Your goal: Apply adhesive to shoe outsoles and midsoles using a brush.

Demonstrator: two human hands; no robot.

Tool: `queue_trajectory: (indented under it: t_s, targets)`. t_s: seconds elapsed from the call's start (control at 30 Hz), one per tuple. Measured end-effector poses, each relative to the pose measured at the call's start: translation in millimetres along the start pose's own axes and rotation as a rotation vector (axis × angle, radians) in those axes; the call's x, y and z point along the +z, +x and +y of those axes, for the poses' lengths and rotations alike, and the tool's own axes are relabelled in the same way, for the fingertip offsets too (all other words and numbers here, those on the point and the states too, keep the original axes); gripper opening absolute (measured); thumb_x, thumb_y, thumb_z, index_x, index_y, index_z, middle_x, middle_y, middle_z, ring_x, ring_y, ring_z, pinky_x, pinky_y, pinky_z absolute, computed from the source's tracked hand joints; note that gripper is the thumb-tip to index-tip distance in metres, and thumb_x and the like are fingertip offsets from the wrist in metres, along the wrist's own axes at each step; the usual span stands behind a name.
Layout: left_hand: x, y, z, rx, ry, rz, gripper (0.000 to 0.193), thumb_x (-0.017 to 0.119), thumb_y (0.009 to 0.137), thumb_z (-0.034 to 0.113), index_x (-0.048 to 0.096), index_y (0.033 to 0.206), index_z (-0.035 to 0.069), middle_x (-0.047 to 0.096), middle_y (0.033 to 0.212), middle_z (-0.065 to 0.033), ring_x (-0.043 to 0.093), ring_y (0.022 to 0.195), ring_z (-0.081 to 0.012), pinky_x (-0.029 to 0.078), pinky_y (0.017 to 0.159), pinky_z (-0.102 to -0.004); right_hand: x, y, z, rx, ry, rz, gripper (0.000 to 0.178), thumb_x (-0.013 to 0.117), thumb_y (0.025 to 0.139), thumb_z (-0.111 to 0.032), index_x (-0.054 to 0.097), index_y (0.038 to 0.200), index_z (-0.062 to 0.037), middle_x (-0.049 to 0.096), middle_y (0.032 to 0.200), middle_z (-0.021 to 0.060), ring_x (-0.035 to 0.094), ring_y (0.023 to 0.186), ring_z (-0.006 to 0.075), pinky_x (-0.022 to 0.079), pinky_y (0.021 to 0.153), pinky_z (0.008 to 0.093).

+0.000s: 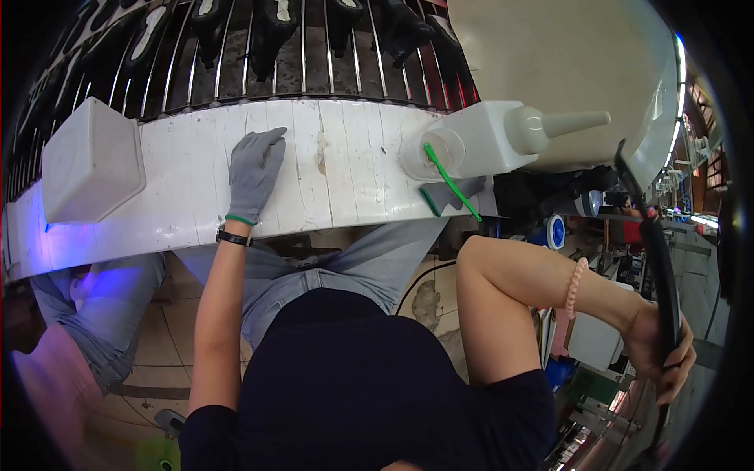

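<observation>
My left hand (258, 169), in a grey glove with a green cuff, lies on the white worktable (353, 165). Its fingers rest loosely and nothing shows in them. My bare right hand (658, 349) is raised far out to the right, its fingers wrapped round a black curved bar (660, 267). Right of the left hand, a green-handled stick (450, 180) leans in a small round cup (441, 149). Beside the cup is a white plastic bottle (491, 137) with a long nozzle. A loose grey glove (459, 196) lies near the table's front edge.
A white plastic container (90, 165) stands at the table's left end. Beyond the table, a conveyor of metal rollers (304, 67) carries several black shoes (272, 35). A large beige surface (561, 67) rises at the far right. Another person's jeans (118, 322) show at left.
</observation>
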State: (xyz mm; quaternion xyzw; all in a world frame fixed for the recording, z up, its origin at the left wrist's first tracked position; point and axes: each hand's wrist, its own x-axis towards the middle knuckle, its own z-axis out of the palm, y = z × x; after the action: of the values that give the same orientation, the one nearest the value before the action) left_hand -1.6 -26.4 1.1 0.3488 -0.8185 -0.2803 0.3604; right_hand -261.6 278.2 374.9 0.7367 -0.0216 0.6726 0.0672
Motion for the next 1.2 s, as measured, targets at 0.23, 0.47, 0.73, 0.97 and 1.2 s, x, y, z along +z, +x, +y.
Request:
queue_trajectory:
  t_s: [0.23,0.47,0.73,0.97,1.2]
  targets:
    - [1.1,0.9,0.4,0.010,-0.082,-0.029,0.021,0.057,0.091,0.018,0.068,0.107,0.010,0.068,0.097,-0.0114,0.060,0.097,-0.0309,0.043,0.096,-0.0401,12.5,-12.3,3.9,-0.137,-0.130,-0.081,0.023,0.051,0.091,-0.011,0.072,0.085,-0.0207,0.069,0.088,-0.0129,0.056,0.074,0.0015,0.047,0.064,0.0209]
    - [-2.5,-0.6,3.3,-0.068,-0.037,-0.054,0.022,0.056,0.092,0.021,0.068,0.108,0.011,0.068,0.101,-0.0101,0.059,0.100,-0.0322,0.042,0.097,-0.0401,15.0,-13.3,1.2,0.036,-0.001,-0.307,0.023,0.051,0.092,-0.017,0.072,0.085,-0.0187,0.069,0.093,-0.0131,0.058,0.079,0.0006,0.047,0.066,0.0209]
    - [-2.9,-4.3,2.4,-0.034,-0.025,-0.022,0.023,0.058,0.091,0.020,0.068,0.108,0.010,0.069,0.097,-0.0110,0.061,0.095,-0.0312,0.043,0.095,-0.0395,12.0,-8.5,-19.1,-0.020,-0.102,-0.403,0.020,0.051,0.090,-0.010,0.069,0.085,-0.0171,0.066,0.087,-0.0108,0.058,0.076,0.0004,0.047,0.067,0.0196]
    - [1.1,-4.2,4.4,-0.051,-0.026,-0.042,0.022,0.058,0.091,0.019,0.068,0.108,0.010,0.069,0.096,-0.0107,0.061,0.094,-0.0307,0.043,0.096,-0.0389,-1.0,8.4,-22.5,0.041,0.084,-0.263,0.018,0.052,0.091,-0.017,0.069,0.090,-0.0214,0.063,0.083,-0.0153,0.055,0.076,-0.0011,0.044,0.064,0.0192]
    - [1.1,-3.2,1.6,-0.029,-0.033,-0.037,0.022,0.058,0.091,0.019,0.068,0.108,0.009,0.069,0.097,-0.0108,0.061,0.095,-0.0307,0.043,0.096,-0.0398,-5.1,6.0,-27.9,-0.030,-0.086,-0.144,0.020,0.051,0.091,-0.015,0.070,0.094,-0.0208,0.066,0.093,-0.0122,0.057,0.082,0.0001,0.045,0.071,0.0196]
